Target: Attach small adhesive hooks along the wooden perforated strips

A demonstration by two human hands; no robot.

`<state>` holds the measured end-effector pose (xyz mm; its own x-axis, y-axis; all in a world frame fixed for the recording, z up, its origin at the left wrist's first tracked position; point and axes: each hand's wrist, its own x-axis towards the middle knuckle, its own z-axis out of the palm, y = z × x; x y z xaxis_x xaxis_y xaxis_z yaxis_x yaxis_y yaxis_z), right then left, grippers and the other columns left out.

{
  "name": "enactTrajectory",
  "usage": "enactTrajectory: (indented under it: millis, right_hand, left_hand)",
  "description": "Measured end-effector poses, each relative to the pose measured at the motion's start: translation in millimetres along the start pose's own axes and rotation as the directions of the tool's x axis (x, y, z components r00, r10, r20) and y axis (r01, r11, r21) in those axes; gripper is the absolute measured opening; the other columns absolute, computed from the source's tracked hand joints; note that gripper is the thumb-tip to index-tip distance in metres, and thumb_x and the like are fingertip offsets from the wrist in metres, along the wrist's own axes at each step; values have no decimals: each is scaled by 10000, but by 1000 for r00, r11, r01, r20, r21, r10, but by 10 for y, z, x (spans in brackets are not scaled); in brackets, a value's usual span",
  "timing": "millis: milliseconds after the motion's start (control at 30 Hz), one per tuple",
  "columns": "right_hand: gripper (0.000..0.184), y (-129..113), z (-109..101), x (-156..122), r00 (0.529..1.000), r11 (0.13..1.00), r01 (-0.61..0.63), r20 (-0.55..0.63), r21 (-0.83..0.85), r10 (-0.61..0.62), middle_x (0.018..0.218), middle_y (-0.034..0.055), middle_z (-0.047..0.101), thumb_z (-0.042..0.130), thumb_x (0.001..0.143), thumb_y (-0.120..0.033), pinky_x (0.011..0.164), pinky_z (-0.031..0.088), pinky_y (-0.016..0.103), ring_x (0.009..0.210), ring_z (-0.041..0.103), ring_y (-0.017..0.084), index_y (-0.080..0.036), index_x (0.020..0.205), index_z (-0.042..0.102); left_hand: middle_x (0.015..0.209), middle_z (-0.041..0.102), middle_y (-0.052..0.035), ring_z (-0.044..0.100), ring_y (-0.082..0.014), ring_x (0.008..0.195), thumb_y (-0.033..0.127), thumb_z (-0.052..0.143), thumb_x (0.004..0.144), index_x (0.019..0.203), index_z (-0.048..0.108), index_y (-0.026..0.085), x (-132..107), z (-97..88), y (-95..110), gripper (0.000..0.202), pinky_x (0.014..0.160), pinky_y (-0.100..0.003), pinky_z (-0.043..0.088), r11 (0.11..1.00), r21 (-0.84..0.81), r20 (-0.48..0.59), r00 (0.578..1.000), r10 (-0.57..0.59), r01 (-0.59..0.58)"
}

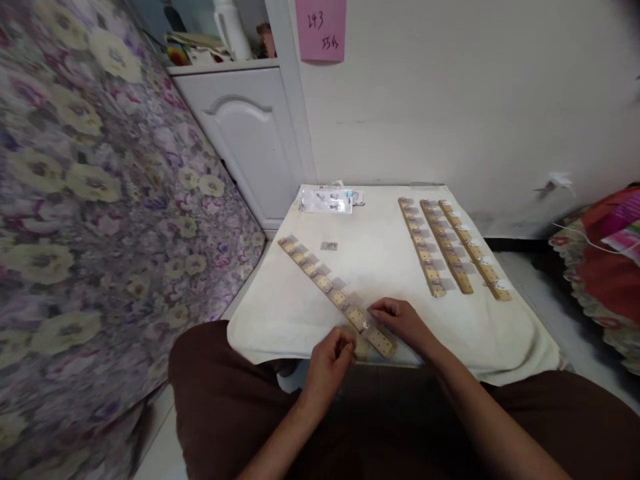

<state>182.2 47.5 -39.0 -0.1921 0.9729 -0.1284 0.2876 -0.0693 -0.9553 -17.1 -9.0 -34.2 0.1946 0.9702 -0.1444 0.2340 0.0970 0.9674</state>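
Head view: a long tan perforated wooden strip [339, 298] slants across white cloth [270, 313], its near end between the curled left hand [330, 357] and the right hand [401, 321], fingertips beside it; I cannot tell whether either grips.

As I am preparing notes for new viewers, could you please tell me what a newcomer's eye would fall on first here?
Probably the large flowered fabric filling the picture's left side, then the pink note at the top centre. Below, the left hand and right hand are close to the near end of a slanting tan strip on the pale cloth, with three similar strips farther right.
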Motion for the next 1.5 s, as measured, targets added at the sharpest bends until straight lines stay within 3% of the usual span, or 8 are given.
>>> enactTrajectory:
  millis: [67, 133, 367, 567, 867, 1500]
  right_hand:
    - [225, -12, 30, 19, 1000, 1000, -1, -11, -30, 0, 788, 47, 698, 561, 767, -315, 673, 452, 280, 732, 609, 177, -151, 851, 690]
    - [229, -20, 44, 28, 1000, 999, -1, -16, -54, 0, 785, 47, 698, 558, 769, -322, 672, 450, 281, 736, 607, 180, -153, 844, 691]
    - [217, -1, 37, 28, 1000, 997, -19, -13, -70, 18, 769, 36, 692, 543, 772, -309, 664, 450, 271, 720, 604, 170, -154, 831, 683]
    - [187, 34, 54, 21, 999, 986, -22, -36, -167, 16, 697, 14, 668, 546, 762, -291, 577, 422, 249, 626, 564, 145, -171, 819, 677]
    - [183, 27, 54, 7, 998, 988, -50, -49, -145, 44, 638, 0, 630, 547, 760, -303, 527, 407, 235, 567, 529, 130, -174, 808, 668]
    - [190, 6, 37, 7, 999, 988, -31, -38, -152, 25, 612, -8, 610, 531, 778, -305, 503, 396, 229, 543, 512, 123, -178, 822, 665]
  left_hand:
    - [755, 557, 10, 527, -138, 726, 219, 464, 858, 829, 559, 199, -19, -24, 15, 101, 668, -263, 401, 956, 246, -25, 985, 172, -161]
    - [860, 568, -24, 527, -161, 831, 176, 425, 877, 911, 583, 199, -33, -30, 6, 164, 742, -293, 411, 882, 380, 11, 955, 298, -279]
    - [952, 569, -70, 510, -198, 914, 96, 391, 875, 1168, 552, 220, -5, -10, -204, 357, 767, -333, 453, 746, 494, 100, 881, 462, -447]
    - [980, 563, -80, 500, -197, 925, 65, 382, 865, 1247, 502, 218, 8, -30, -275, 429, 772, -348, 470, 703, 509, 135, 853, 505, -497]
    - [1028, 555, -88, 484, -195, 946, 40, 363, 853, 1336, 421, 215, -11, -37, -336, 517, 793, -356, 472, 623, 553, 170, 807, 566, -554]
    - [1005, 558, -85, 488, -202, 913, 67, 356, 862, 1371, 383, 226, 22, -17, -359, 534, 778, -364, 465, 560, 629, 202, 809, 552, -539]
